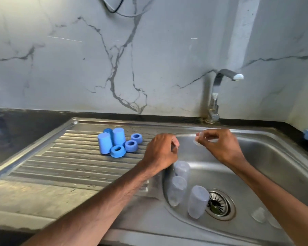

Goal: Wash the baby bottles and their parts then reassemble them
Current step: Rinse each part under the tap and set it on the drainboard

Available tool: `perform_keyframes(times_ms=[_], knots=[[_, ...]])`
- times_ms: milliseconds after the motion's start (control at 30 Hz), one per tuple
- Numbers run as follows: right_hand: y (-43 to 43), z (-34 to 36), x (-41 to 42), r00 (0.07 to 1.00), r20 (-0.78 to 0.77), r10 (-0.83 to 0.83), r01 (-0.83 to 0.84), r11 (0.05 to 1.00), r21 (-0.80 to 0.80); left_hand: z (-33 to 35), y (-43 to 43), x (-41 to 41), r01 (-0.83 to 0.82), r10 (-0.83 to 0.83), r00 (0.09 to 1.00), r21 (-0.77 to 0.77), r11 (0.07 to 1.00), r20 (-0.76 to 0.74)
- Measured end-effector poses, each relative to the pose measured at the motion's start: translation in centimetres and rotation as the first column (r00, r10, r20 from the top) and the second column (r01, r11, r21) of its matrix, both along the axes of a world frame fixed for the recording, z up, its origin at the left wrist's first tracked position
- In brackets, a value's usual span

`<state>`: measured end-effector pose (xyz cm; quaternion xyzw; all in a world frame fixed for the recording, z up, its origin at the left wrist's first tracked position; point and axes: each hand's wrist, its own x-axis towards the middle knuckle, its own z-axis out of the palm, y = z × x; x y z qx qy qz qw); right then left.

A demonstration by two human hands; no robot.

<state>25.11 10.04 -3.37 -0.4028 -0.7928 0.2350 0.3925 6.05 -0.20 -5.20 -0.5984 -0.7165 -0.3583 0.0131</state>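
Clear silicone teat [198, 140], pinched in our right grip [219, 144], looks soft, light, slippery when wet; we'd hold its firmer base rim. Our left grip [160, 150] curls, on what we cannot tell. Bottles [197, 201] stand below both.

Right hand [220, 145] pinching clear teat [198, 139], three upturned bottles [197, 201] in sink [274, 157]

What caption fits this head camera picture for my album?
The right hand pinches a clear teat over the sink, three clear bottles inside, blue caps and rings on the drainboard.
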Motion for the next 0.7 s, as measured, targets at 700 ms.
perform_keyframes(times_ms=[700], knots=[[-5.3, 0.6, -16.6, 0.931, 0.263, 0.254, -0.281, 0.957, 0.071, 3.3, -2.6, -8.2, -0.23, 0.168, 0.96, 0.29, 0.929, 0.223]])
